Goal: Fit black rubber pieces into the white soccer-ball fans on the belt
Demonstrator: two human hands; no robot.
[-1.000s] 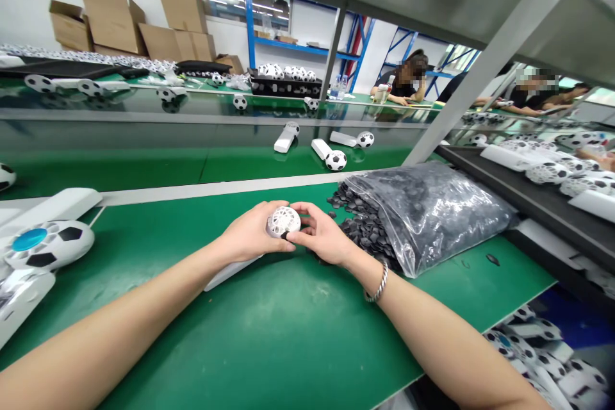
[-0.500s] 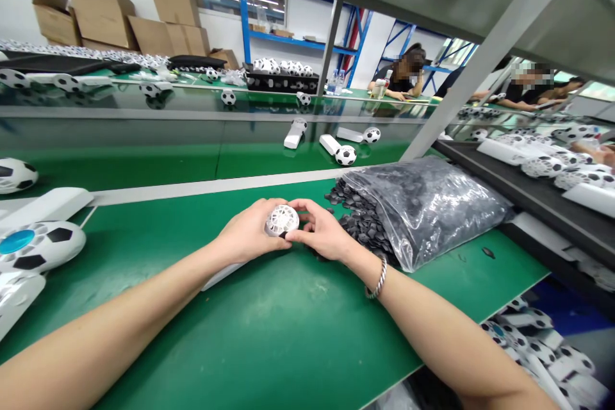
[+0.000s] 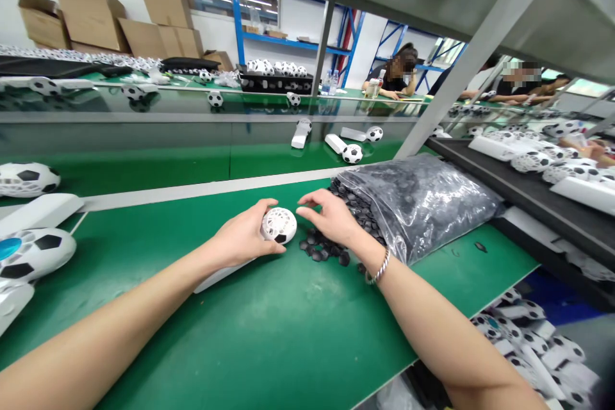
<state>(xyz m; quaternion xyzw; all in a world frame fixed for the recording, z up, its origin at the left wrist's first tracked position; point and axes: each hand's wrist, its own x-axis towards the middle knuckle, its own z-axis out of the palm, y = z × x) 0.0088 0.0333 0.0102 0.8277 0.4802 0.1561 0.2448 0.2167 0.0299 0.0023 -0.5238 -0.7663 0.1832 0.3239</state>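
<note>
My left hand point(image 3: 245, 234) is closed around the football-patterned head of a white handheld fan point(image 3: 279, 225). The fan's openwork grille faces up, with one black patch on its near side. Its white handle runs back under my left wrist, mostly hidden. Just right of the fan, apart from it, my right hand point(image 3: 329, 214) has its thumb and forefinger slightly parted, with nothing visible between them. Below and behind that hand lie loose black plastic patches point(image 3: 317, 251), spilling from a clear plastic bag point(image 3: 427, 205) full of them.
More football fans point(image 3: 36, 253) lie at the left edge. Several sit on the glossy green conveyor point(image 3: 192, 157) beyond the pale rail. At right, a black rack point(image 3: 504, 182) carries fans beside a slanted post point(image 3: 471, 57). People sit at the far bench.
My right hand has come off the fan's head and moved slightly right, its thumb and forefinger parting. My left hand keeps its hold. The view has shifted a little.
</note>
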